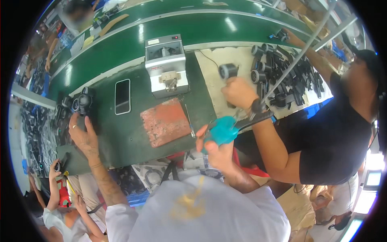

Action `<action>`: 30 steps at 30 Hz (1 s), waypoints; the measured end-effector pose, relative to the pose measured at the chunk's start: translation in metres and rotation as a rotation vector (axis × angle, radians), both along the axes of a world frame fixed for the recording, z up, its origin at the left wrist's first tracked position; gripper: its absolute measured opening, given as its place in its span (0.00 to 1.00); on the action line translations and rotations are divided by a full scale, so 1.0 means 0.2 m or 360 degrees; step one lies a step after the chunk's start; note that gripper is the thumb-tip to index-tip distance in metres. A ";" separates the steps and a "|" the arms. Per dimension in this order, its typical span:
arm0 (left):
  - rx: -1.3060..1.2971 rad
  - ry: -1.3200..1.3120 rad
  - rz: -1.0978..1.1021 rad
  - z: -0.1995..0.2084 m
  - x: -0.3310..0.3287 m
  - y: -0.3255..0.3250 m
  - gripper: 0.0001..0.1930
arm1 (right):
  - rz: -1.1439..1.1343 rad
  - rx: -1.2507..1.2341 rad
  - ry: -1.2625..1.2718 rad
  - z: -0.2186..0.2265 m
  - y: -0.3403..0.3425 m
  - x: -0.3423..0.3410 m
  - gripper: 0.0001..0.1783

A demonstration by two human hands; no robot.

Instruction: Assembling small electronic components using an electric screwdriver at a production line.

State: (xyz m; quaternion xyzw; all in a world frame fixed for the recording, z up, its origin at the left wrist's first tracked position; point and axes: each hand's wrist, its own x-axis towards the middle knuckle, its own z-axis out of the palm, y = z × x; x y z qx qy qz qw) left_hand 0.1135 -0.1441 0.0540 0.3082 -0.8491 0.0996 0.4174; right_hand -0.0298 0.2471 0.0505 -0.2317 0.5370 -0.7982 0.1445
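Note:
My left hand (84, 139) reaches to the left side of the green bench. Its thumb and fingers are round the lower end of a black round-headed part (84, 101), beside other dark parts. Over the bench's front edge, my right hand (219, 155) is closed round a teal hand tool (224, 130). The tool is blurred, and its exact kind is unclear. A dark arm-like piece (258, 120) runs right from it, overlapping the co-worker's forearm. Between my hands lies a worn reddish square plate (166, 122), with a thin metal rod (189, 121) along its right edge.
A grey-white bench machine (166, 66) stands behind the plate. A phone (123, 97) lies left of it. At right, a co-worker's hand (240, 92) is by a round-headed part (228, 70), near many black parts (290, 72). A slanted metal pole (298, 56) crosses there.

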 end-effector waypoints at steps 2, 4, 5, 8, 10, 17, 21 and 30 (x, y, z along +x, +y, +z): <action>0.0246 0.0066 -0.0249 0.10 -0.19 0.24 0.17 | 0.0073 -0.0071 0.0060 -0.02 0.02 0.02 0.21; 0.0691 0.0064 -0.0690 0.17 -0.45 0.56 0.16 | 0.0078 -0.0045 -0.0007 -0.03 0.05 0.03 0.22; 0.0864 0.0029 -0.1011 0.15 -0.57 0.71 0.16 | 0.0108 0.0000 -0.0074 -0.02 0.06 0.02 0.23; 0.0951 -0.0063 -0.1543 -0.03 -0.91 1.05 0.14 | 0.0172 -0.0001 -0.0118 -0.01 0.08 0.03 0.25; 0.0771 -0.0063 -0.1595 -0.18 -1.10 1.21 0.15 | 0.0152 -0.0044 -0.0131 0.03 0.10 0.07 0.26; 0.1134 -0.0825 -0.1167 -0.25 -1.37 1.51 0.27 | 0.0001 0.0045 -0.0103 0.02 0.16 0.13 0.31; 0.1263 -0.0656 -0.1308 -0.27 -1.30 1.41 0.25 | -0.0147 0.0070 -0.0063 0.00 0.19 0.12 0.33; 0.0885 -0.0337 -0.1677 -0.16 -0.64 0.99 0.15 | -0.0192 0.0115 0.0136 0.03 0.05 -0.05 0.43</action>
